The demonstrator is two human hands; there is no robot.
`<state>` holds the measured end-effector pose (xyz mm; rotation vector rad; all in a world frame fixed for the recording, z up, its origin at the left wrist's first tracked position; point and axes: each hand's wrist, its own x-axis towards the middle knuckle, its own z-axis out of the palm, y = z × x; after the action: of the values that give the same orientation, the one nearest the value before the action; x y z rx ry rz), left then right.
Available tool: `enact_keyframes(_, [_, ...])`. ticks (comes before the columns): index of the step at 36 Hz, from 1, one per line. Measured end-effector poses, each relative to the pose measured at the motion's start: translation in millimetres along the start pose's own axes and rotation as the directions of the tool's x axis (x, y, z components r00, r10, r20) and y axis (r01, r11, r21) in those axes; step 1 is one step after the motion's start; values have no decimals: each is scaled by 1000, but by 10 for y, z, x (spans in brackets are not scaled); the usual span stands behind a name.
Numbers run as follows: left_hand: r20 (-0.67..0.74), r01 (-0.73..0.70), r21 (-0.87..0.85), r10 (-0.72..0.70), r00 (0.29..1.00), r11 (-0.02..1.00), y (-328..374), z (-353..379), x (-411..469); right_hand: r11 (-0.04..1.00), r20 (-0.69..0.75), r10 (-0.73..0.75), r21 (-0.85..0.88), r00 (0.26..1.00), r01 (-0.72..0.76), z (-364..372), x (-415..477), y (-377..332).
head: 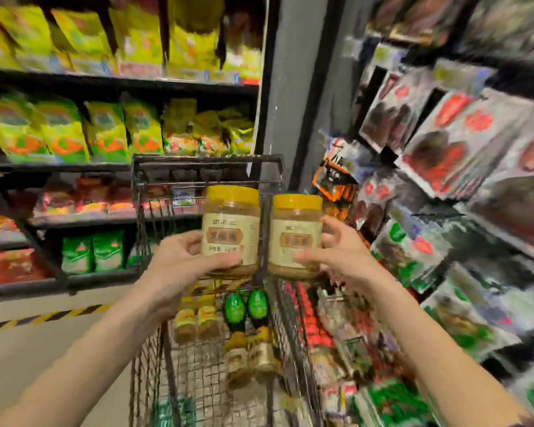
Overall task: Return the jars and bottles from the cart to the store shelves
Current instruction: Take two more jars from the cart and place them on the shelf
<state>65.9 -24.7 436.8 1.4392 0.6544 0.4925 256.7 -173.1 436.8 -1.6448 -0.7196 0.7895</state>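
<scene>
A: What lies nearest, down in the cart [207, 159]?

B: Some small jars [195, 322], two green-topped bottles [245, 306] and a pair of gold-capped jars [253, 355] are seen on the wire floor. Much of the task is therefore judged undone.

A: And how are the hands occupied?

B: Above the basket, the left hand [179, 257] is wrapped round the lower half of the left jar [232, 229], with the thumb laid across the foot of the label. The right hand [336, 254] is closed on the right jar [295, 235], fingers behind it and thumb low at the front. Both jars are held upright, yellow lids uppermost, just beside each other. Whether they touch cannot be told.

A: How is the step best done?

B: A matching slot should be found first. The view is smeared, so nothing on the shelves can be read. One jar is best placed at a time, its base set flat on the board and slid back, label faced outward. As the grips are low, the tops could tip. The jars should be kept vertical and not knocked together.

A: What is seen beyond?

B: Past the cart's far rim, the left shelves [121, 83] are filled with yellow-green bags, with red packs lower down. The right shelves [444, 149] are hung with flat packets. No row of similar jars is made out in either, so another bay will probably be needed.
</scene>
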Motion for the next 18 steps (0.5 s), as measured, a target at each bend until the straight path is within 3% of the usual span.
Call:
enact_keyframes(9, [321,-199,8,186,929,980,412,237,-277,993,-341,-113,5,933,122,-129,-1277,-313])
enact_keyframes(18, [625,-248,-25,208,753,969,593,792,-910,990,-658,-131,-52,741,129,10,-2940,-465])
